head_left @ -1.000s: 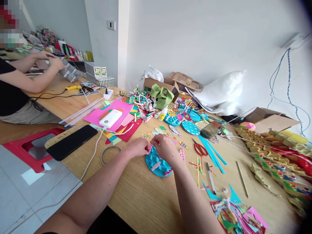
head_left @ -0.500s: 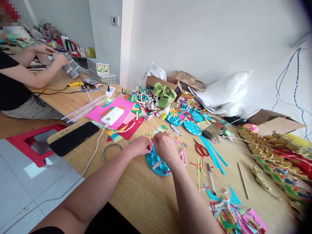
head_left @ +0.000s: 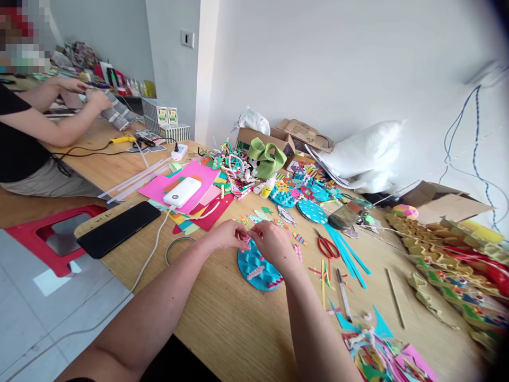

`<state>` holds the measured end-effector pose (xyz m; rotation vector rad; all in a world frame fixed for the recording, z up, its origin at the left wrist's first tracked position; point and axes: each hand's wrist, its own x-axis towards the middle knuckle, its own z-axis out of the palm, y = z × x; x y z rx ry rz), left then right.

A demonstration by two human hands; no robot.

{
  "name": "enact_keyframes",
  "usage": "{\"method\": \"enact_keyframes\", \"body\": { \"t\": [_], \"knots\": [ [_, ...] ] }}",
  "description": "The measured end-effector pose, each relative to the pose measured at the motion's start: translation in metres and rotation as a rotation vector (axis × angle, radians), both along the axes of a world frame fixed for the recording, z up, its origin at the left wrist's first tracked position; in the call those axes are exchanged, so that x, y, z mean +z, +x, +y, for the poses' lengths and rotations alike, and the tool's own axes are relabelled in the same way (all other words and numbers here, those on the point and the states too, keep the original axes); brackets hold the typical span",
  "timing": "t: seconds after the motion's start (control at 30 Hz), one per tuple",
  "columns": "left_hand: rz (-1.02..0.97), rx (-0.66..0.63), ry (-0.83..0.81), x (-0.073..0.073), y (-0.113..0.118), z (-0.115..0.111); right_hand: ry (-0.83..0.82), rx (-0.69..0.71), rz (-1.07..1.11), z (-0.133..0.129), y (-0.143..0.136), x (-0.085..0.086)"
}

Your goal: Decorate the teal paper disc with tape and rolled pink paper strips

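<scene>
A round blue piece (head_left: 260, 265) with a bumpy top and pink twisted strips lies on the wooden table in front of me. Over its far left edge, my left hand (head_left: 230, 235) pinches a small pink twisted strip (head_left: 245, 242). My right hand (head_left: 271, 240) is closed above the far side, its fingertips meeting the left ones at the strip; what it grips is too small to tell. More pink twisted strips (head_left: 298, 252) lie just right of my right hand, partly hidden by it. Paper fish (head_left: 287, 215) lie beyond my hands.
Red scissors (head_left: 328, 247), blue paper strips (head_left: 350, 254) and a pen (head_left: 344, 295) lie to the right. A black phone (head_left: 118, 228), a white power bank (head_left: 182, 192) and a metal ring (head_left: 169, 249) are left. A person works at the far left.
The fingers of my left hand have opened out a little and the fingertips of both hands have shifted at the pink strip. The view has moved slightly.
</scene>
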<state>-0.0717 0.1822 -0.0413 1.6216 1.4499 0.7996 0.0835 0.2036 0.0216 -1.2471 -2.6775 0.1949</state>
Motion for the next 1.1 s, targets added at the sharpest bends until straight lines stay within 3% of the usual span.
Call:
{"method": "enact_keyframes", "body": {
  "t": [0.27,0.5,0.83,1.1],
  "knots": [
    [-0.281,0.024,0.019,-0.003,0.005,0.0,-0.027,-0.023,0.067,0.001,0.004,0.01],
    [-0.238,0.054,-0.01,-0.003,0.007,0.0,-0.096,-0.02,0.111,0.001,0.003,0.008],
    [-0.236,0.005,-0.003,0.003,0.01,-0.003,0.053,0.0,-0.045,0.003,-0.003,-0.005],
    [-0.309,0.024,0.009,0.003,0.009,-0.003,-0.062,0.003,0.085,0.004,0.006,0.008]
  ]
}}
